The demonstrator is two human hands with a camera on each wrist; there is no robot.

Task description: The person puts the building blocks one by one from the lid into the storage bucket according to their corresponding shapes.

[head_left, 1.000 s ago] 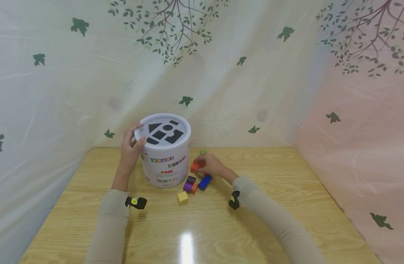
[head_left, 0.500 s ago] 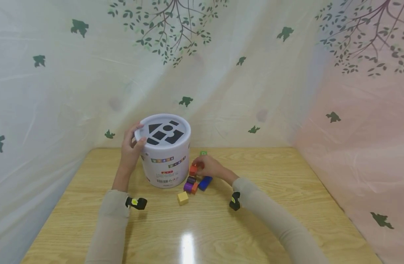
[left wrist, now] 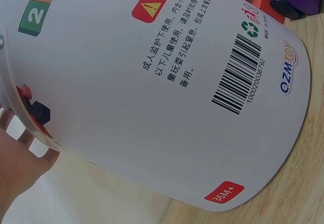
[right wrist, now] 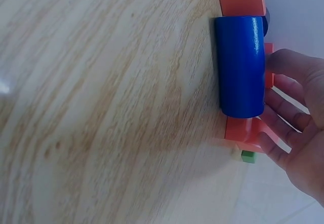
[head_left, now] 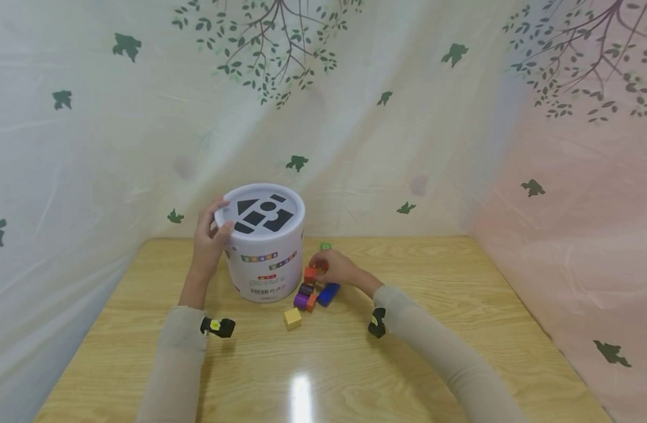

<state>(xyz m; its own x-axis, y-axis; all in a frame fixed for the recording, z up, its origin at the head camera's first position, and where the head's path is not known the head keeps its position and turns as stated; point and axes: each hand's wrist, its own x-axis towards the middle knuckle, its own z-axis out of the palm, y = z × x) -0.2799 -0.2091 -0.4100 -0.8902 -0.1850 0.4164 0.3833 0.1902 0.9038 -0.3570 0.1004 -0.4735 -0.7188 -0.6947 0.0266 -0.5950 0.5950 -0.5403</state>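
My left hand (head_left: pixel 209 235) grips the rim of a white toy bucket (head_left: pixel 265 273) from its left, thumb and fingers over the edge of the lid (head_left: pixel 229 207). Dark shaped cut-outs mark that lid. To the bucket's right, my right hand (head_left: pixel 338 267) pinches a red block (head_left: pixel 310 274) low beside the wall. Just in front of this hand lies a blue cylinder (right wrist: pixel 242 67); another red block (right wrist: pixel 240 128) sits behind it in the right wrist view. A black cylinder (head_left: pixel 306 289), a purple cylinder (head_left: pixel 300 301) and an orange block (head_left: pixel 311 302) cluster near the bucket's base.
A yellow cube (head_left: pixel 292 318) lies in front of the cluster. Behind the right hand is a green block (head_left: pixel 326 247). The wooden table (head_left: pixel 408 358) ends at a leaf-printed curtain (head_left: pixel 355 194) at the back and sides.
The right hand has shifted slightly left and turned the red block a little, close to the bucket. The left hand and bucket stay in place.
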